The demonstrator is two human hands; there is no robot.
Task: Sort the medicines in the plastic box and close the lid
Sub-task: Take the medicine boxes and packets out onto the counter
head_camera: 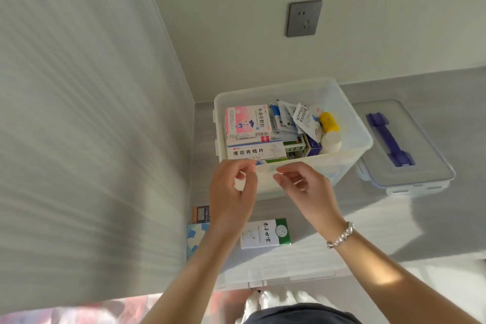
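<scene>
Both hands raised side by side, fingers loosely curled

Two bare forearms reach up from the bottom edge and draw toward each other. The left hand [232, 192] shows its back, the wrist nearly straight, its fingers bent inward and the thumb tucked toward the fingertips; whether anything lies in that curl cannot be told. The right hand [302, 184] sits just beside it, apart by a narrow gap, palm turned toward the left hand, the index finger and thumb reaching out with tips near each other and the other fingers curled under. Its wrist carries a silver bracelet [340, 235]
</scene>
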